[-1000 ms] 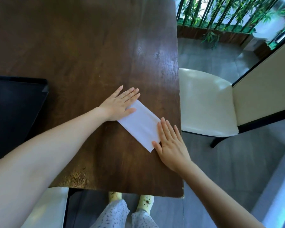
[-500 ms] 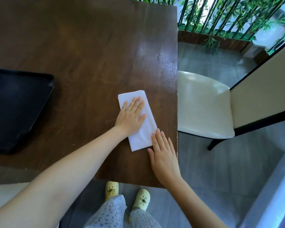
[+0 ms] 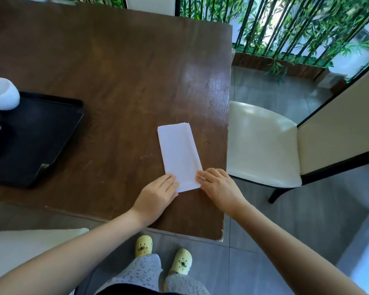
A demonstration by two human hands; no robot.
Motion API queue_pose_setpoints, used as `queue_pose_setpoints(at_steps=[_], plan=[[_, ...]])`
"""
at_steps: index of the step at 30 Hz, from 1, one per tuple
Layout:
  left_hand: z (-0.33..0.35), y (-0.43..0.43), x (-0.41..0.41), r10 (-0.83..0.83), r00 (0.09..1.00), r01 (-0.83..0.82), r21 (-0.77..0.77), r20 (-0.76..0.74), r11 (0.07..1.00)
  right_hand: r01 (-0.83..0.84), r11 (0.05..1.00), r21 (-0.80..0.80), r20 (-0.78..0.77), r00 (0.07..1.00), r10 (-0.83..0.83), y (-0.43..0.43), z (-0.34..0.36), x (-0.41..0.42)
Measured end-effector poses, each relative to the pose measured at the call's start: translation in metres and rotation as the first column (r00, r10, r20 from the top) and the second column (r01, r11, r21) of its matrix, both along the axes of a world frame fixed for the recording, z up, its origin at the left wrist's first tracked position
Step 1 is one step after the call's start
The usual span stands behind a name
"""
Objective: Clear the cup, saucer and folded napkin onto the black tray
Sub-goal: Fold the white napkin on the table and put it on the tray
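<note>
A white folded napkin point(image 3: 179, 155) lies flat on the dark wooden table point(image 3: 115, 71), near its right edge. My left hand point(image 3: 157, 193) rests on the napkin's near left corner, fingers flat. My right hand point(image 3: 218, 185) pinches the near right corner with its fingertips. The black tray point(image 3: 36, 141) sits at the table's left side, well apart from the napkin. A white cup point(image 3: 1, 93) stands at the tray's far left corner, partly cut off by the frame edge. I cannot make out the saucer clearly.
A cream chair point(image 3: 262, 143) stands close against the table's right edge. Another pale seat point(image 3: 19, 248) shows at the near left. Bamboo and a black railing point(image 3: 285, 24) lie beyond the far right. My feet in yellow shoes point(image 3: 164, 254) stand at the near edge.
My left hand slid back from the napkin's middle to its near left corner. My right hand moved onto the near right corner. The napkin now lies straighter, lengthwise away from me.
</note>
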State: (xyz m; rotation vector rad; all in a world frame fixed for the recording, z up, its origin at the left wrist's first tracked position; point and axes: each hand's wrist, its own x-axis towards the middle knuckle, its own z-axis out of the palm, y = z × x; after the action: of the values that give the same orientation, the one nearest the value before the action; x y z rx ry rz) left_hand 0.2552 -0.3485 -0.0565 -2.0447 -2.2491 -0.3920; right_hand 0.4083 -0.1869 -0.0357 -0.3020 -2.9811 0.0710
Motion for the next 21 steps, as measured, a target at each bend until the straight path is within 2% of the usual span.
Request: queue_pose_setpoints(at_steps=[5, 10, 13, 17, 21], plan=[[0.009, 0.0, -0.005, -0.138, 0.972, 0.126, -0.072, -0.191, 0.989, -0.059, 0.995, 0.075, 0.004, 0.998, 0.059, 0.0, 0.002, 0.0], [0.019, 0.0, -0.005, -0.161, 0.967, 0.145, -0.093, -0.198, 0.985, -0.058, 0.996, 0.071, 0.016, 0.998, 0.057, -0.008, 0.004, 0.003], [0.023, -0.003, -0.007, -0.161, 0.981, 0.155, -0.06, -0.111, 0.986, -0.059, 0.996, 0.061, -0.003, 0.998, 0.059, -0.009, 0.006, 0.005], [0.03, -0.01, -0.015, -0.065, 0.986, 0.078, -0.079, 0.156, 0.994, -0.064, 0.998, 0.026, 0.004, 0.998, 0.064, -0.011, 0.012, 0.002], [0.045, -0.012, -0.021, 0.015, 0.943, -0.014, -0.007, 0.332, 1.0, 0.048, 0.966, -0.255, -0.056, 0.996, -0.065, -0.005, 0.022, -0.009]])
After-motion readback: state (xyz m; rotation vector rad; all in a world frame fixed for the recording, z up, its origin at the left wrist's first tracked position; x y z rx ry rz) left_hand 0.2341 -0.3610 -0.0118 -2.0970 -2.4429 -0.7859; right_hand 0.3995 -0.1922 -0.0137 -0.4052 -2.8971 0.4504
